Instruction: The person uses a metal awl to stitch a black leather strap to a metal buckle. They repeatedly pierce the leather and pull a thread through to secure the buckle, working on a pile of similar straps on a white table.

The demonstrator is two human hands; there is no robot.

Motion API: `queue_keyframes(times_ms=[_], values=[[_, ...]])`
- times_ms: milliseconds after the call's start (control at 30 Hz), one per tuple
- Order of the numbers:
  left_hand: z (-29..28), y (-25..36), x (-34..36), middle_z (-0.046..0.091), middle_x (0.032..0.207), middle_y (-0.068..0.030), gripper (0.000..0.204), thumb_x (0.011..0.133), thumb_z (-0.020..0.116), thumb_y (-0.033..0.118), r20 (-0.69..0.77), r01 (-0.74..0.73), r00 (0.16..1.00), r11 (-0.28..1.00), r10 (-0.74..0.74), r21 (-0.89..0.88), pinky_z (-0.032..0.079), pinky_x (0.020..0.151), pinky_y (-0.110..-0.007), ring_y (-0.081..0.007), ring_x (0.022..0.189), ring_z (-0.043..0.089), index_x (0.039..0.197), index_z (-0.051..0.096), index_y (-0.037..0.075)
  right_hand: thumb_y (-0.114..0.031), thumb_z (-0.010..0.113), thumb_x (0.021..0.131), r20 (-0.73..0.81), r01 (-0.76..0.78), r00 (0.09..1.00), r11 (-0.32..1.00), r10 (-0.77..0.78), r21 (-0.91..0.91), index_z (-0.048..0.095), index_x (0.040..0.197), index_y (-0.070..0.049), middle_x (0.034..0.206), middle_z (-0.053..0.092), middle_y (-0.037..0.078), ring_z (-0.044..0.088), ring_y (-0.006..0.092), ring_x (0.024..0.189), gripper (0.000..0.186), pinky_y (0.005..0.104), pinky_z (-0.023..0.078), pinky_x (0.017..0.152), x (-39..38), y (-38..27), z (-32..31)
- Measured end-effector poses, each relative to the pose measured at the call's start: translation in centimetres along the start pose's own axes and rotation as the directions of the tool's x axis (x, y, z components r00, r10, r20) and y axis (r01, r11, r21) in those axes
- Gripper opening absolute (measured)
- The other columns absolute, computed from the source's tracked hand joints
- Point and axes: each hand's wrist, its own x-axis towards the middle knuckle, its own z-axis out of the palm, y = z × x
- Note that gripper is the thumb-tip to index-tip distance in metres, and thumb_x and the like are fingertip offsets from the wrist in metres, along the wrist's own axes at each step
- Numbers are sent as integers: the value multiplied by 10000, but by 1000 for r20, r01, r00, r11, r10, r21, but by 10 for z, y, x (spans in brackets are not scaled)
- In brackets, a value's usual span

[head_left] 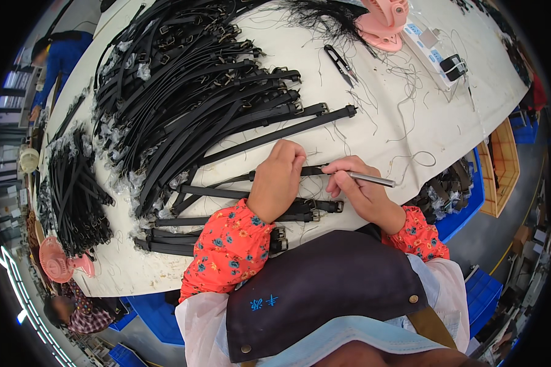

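My left hand presses down on a black leather strap that lies across the white table. My right hand grips a thin silver pen-like tool, its tip at the strap just right of my left fingers. Several more black straps with metal buckles lie under and in front of both hands.
A big heap of black buckled straps covers the table's left and far side. Black thread snips, a pink fan and loose threads lie beyond. Blue bins stand at the right; another person sits lower left.
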Motion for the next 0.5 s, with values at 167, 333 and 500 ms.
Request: queue_keyframes(times_ms=[167, 333, 500], values=[[-28, -16, 4, 635, 1001, -80, 99, 1063, 470, 41, -208, 61, 974, 985, -95, -164, 489, 656, -246, -106, 727, 621, 1050, 558, -4, -169, 524, 1074, -40, -25, 999, 998, 27, 65, 659, 1194, 17, 986, 659, 104, 664, 112, 793, 259, 247, 557, 707, -3, 1, 1], [-76, -29, 9, 638, 1190, -119, 76, 1015, 546, 31, -512, 15, 857, 988, 65, 151, 479, 769, -282, -156, 953, 616, 1085, 571, 15, -188, 519, 1080, -58, -4, 998, 996, 9, 91, 643, 1219, 1, 976, 669, 106, 650, 108, 762, 266, 250, 527, 710, -3, 4, 0], [-92, -16, -1, 654, 1202, -107, 305, 828, 759, 41, -29, -145, 986, 931, 164, 335, 480, 850, -369, -268, 1077, 612, 1112, 652, 75, -206, 519, 1083, -51, 24, 998, 998, -21, 59, 627, 1242, -6, 967, 681, 98, 640, 113, 759, 277, 254, 517, 705, -3, 3, -1]])
